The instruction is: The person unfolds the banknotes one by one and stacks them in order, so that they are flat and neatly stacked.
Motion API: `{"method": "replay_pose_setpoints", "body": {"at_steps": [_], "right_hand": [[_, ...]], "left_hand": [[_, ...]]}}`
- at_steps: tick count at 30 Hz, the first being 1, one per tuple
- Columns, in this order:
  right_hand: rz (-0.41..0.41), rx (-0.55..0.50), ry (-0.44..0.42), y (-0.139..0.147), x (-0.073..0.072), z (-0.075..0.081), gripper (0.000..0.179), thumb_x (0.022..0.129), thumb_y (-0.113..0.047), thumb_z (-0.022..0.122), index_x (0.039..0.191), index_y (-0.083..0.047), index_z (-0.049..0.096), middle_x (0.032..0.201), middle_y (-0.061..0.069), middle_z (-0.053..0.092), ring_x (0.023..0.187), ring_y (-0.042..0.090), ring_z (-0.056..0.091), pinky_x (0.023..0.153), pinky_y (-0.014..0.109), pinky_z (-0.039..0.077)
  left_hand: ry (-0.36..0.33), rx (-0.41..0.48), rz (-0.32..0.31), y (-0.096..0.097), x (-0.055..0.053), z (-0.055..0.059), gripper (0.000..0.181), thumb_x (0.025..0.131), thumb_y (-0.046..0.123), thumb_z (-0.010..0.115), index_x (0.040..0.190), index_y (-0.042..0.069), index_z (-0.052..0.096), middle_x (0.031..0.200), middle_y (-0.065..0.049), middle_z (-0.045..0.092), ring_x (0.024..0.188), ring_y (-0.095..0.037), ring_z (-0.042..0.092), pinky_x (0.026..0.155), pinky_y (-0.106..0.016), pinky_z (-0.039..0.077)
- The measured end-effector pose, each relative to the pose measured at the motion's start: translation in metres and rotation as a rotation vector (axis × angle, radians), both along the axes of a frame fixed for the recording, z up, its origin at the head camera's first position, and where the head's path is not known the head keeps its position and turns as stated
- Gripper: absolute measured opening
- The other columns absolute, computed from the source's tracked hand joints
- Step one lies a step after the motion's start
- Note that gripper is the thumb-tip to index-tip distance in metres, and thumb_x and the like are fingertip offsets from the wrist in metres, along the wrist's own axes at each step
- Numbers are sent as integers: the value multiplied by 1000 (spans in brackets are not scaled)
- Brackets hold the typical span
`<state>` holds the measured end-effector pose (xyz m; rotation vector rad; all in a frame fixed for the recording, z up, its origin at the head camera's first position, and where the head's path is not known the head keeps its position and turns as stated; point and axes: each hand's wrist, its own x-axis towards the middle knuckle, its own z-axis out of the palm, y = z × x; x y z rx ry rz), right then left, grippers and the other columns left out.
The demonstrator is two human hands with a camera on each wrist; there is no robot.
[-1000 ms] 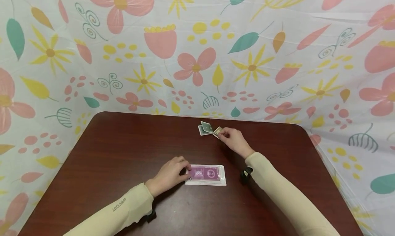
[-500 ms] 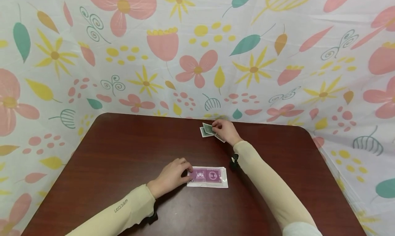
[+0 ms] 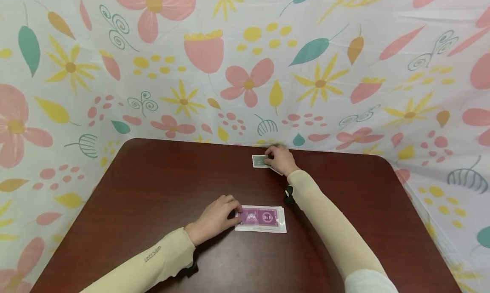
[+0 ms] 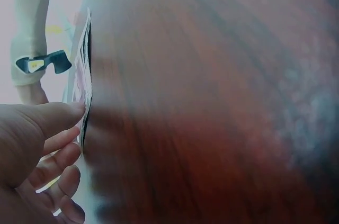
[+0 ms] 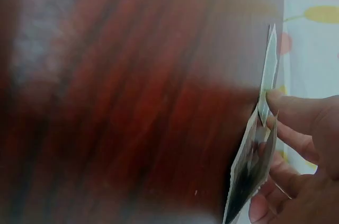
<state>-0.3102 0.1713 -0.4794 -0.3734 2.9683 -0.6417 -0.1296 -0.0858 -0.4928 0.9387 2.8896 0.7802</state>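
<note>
A purple banknote (image 3: 264,217) lies on top of a thin stack of white-edged sheets (image 3: 282,226) near the middle of the table. My left hand (image 3: 215,216) holds the stack's left end, thumb on top. Farther back, my right hand (image 3: 281,160) pinches a small green stamp (image 3: 258,161) with a white border between thumb and fingers. In the right wrist view that stamp (image 5: 270,68) lies nearly flat, and other stamps (image 5: 248,168) with jagged edges stand tilted apart below the fingers. The hand partly covers these in the head view.
The dark red-brown table (image 3: 160,178) ends at a flowered cloth (image 3: 245,72) just behind my right hand. Black wrist straps (image 3: 289,194) sit at both cuffs.
My right hand has moved slightly left and back onto the stamps. The raised green stamp now lies level with the one beneath. My left hand stays on the banknote stack.
</note>
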Motion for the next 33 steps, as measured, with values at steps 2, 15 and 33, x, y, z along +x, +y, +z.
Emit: {"method": "replay_pose_setpoints", "body": {"at_steps": [2,15,33], "right_hand": [[-17,-2,-10,2,-2,-1,32,97,-25,75,122,-5,71,126,20,62,121,39,55,104,54,44],[-56,-71,7,2,0,2,18,98,-23,73,105,-8,67,102,12,72,99,33,65,100,52,43],[-24,-391,-2,9,38,27,17,99,-22,73,110,-9,74,106,11,75,91,27,68,80,42,53]], "left_hand": [[-1,-5,-3,1,-1,0,16,93,27,81,102,16,73,102,2,65,91,-15,56,77,-32,52],[0,-7,3,2,-1,2,16,92,26,82,101,16,74,102,2,65,92,-16,57,77,-33,52],[7,-6,8,4,0,0,17,90,25,84,100,16,74,101,2,65,92,-16,57,77,-33,52]]}}
